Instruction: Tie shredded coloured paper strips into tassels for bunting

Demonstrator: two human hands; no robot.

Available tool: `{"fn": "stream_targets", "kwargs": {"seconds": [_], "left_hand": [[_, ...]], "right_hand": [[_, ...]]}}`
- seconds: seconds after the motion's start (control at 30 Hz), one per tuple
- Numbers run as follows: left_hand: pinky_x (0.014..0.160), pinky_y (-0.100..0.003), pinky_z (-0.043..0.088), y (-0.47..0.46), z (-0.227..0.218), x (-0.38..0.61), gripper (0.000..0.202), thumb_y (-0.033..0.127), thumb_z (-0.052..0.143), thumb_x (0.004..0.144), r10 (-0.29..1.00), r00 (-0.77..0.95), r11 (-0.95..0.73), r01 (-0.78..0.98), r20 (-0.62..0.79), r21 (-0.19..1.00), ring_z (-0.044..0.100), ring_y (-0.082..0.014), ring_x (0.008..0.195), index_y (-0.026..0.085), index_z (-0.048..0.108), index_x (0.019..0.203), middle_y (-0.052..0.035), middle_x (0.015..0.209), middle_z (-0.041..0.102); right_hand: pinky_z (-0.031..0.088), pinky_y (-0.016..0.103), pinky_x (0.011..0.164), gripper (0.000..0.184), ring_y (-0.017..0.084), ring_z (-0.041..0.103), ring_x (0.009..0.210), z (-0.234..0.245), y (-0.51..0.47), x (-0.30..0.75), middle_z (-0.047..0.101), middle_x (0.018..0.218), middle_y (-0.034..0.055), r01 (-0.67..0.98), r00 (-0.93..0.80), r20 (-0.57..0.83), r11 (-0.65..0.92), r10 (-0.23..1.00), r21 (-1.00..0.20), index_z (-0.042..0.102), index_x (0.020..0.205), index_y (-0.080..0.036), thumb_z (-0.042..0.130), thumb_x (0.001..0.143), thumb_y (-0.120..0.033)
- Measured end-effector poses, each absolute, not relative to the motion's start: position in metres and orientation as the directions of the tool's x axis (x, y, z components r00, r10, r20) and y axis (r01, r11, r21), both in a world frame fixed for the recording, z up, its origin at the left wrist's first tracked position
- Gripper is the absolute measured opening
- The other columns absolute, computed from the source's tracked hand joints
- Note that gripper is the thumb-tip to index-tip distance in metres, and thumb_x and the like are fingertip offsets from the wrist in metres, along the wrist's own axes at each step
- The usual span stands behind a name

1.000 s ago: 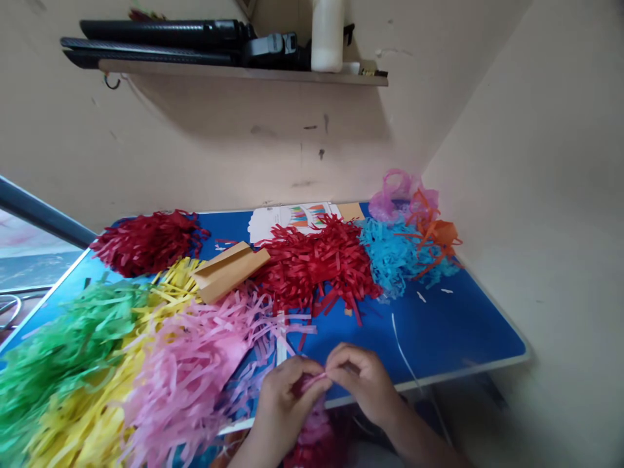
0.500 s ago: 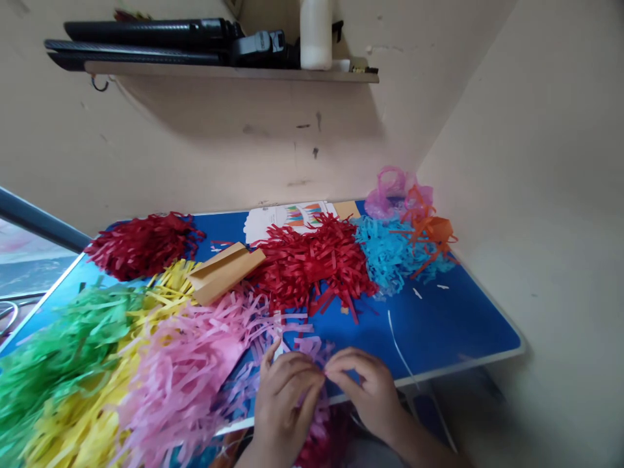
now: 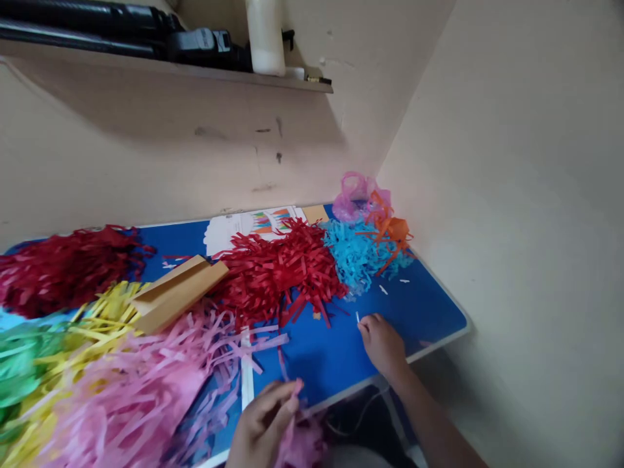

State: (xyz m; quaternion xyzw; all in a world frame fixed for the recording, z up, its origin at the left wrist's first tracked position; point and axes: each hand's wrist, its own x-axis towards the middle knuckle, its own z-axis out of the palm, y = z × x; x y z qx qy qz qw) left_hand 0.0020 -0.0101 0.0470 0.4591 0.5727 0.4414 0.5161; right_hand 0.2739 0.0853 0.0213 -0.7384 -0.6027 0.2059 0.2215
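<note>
My left hand point(image 3: 263, 426) is closed at the table's front edge, thumb and finger pinching the twisted top of a pink paper tassel point(image 3: 302, 445). Its fringe hangs down below the edge. Farther right, my right hand point(image 3: 384, 346) is closed over the blue table, with its fingertips on a thin white string point(image 3: 357, 316). Only the string's short end shows beyond the fingers. To the left of my left hand lies a heap of pink fringed paper point(image 3: 141, 396), with a few lilac strips point(image 3: 214, 403) beside it.
Red tassels point(image 3: 287, 266), blue fringe point(image 3: 355, 250), an orange tassel point(image 3: 392, 231) and a pink plastic bag point(image 3: 358, 195) line the back. Yellow fringe point(image 3: 104, 312), green fringe point(image 3: 24, 364) and a brown paper envelope point(image 3: 178, 292) lie left. A shelf point(image 3: 205, 70) juts above.
My hands were together at the pink paper and have separated. The right hand has moved right and taken hold of the white string; the left keeps the tassel. The view has swung right.
</note>
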Motion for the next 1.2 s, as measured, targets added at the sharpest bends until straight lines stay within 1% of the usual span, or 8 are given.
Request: {"fn": "stream_targets", "kwargs": {"seconds": [0.07,0.13,0.23,0.3,0.43,0.77,0.97,1.2], "left_hand": [[0.076,-0.027,0.052,-0.005,0.045,0.010,0.039,0.053,0.076,0.069,0.928,-0.097,0.348,-0.116,-0.359,0.930,0.065,-0.0196,0.082,0.023,0.077,0.093,-0.0042,0.085,0.074],[0.068,-0.022,0.050,0.001,0.043,0.012,0.043,0.050,0.081,0.064,0.884,-0.078,0.424,-0.281,-0.461,0.861,0.063,-0.0144,0.073,0.022,0.076,0.096,-0.0007,0.078,0.071],[0.054,-0.016,0.041,0.004,0.041,0.008,0.040,0.043,0.086,0.059,0.854,-0.015,0.460,-0.443,-0.520,0.769,0.053,-0.0067,0.055,0.020,0.072,0.089,0.0044,0.065,0.063],[0.052,-0.016,0.039,0.002,0.043,0.005,0.039,0.040,0.088,0.058,0.844,-0.003,0.460,-0.513,-0.537,0.725,0.051,-0.0055,0.052,0.019,0.070,0.086,0.0051,0.063,0.061],[0.051,-0.016,0.040,-0.003,0.050,0.004,0.037,0.036,0.087,0.060,0.835,-0.014,0.444,-0.576,-0.551,0.687,0.053,-0.0057,0.051,0.018,0.067,0.085,0.0040,0.064,0.063],[0.048,-0.016,0.036,-0.006,0.049,-0.001,0.039,0.041,0.086,0.059,0.842,-0.063,0.413,-0.565,-0.536,0.715,0.048,-0.0049,0.047,0.017,0.066,0.082,0.0038,0.063,0.062],[0.055,-0.019,0.038,-0.008,0.043,0.000,0.038,0.042,0.085,0.061,0.881,-0.047,0.380,-0.523,-0.471,0.763,0.053,-0.0076,0.054,0.016,0.068,0.083,0.0016,0.064,0.064],[0.063,-0.023,0.042,-0.011,0.042,0.000,0.031,0.039,0.079,0.071,0.927,-0.023,0.313,-0.504,-0.375,0.805,0.059,-0.0117,0.063,0.017,0.065,0.087,0.0001,0.070,0.065]], "right_hand": [[0.045,0.031,0.069,0.016,0.020,0.063,0.071,0.022,0.086,0.269,0.065,0.080,0.0072,0.773,0.133,-0.079,-0.153,0.988,-0.616,0.059,0.074,-0.020,0.051,0.087,-0.023],[0.046,0.027,0.061,0.020,0.016,0.062,0.059,0.031,0.078,0.252,0.064,0.070,0.0022,0.683,0.050,-0.134,-0.132,0.990,-0.718,0.056,0.078,-0.021,0.045,0.091,-0.030],[0.043,0.022,0.048,0.023,0.013,0.058,0.048,0.052,0.057,0.217,0.061,0.062,-0.0023,0.340,-0.172,-0.261,-0.192,0.950,-0.921,0.053,0.080,-0.020,0.044,0.090,-0.039],[0.040,0.020,0.046,0.021,0.010,0.054,0.044,0.062,0.043,0.194,0.058,0.057,-0.0042,0.181,-0.305,-0.293,-0.247,0.906,-0.952,0.053,0.075,-0.020,0.054,0.085,-0.037],[0.037,0.019,0.044,0.019,0.008,0.049,0.041,0.067,0.032,0.167,0.055,0.052,-0.0059,0.179,-0.329,-0.269,-0.219,0.905,-0.959,0.056,0.070,-0.019,0.060,0.082,-0.033],[0.042,0.022,0.048,0.019,0.012,0.057,0.044,0.059,0.034,0.155,0.058,0.050,-0.0044,0.314,-0.250,-0.116,-0.033,0.961,-0.949,0.057,0.069,-0.020,0.056,0.086,-0.030],[0.041,0.021,0.049,0.022,0.011,0.055,0.045,0.057,0.031,0.148,0.057,0.051,-0.0045,0.234,-0.314,-0.145,-0.071,0.938,-0.970,0.057,0.071,-0.020,0.056,0.088,-0.033],[0.041,0.020,0.047,0.028,0.010,0.054,0.046,0.056,0.029,0.147,0.057,0.059,-0.0038,0.101,-0.382,-0.252,-0.231,0.889,-0.968,0.054,0.073,-0.019,0.060,0.086,-0.043]]}}
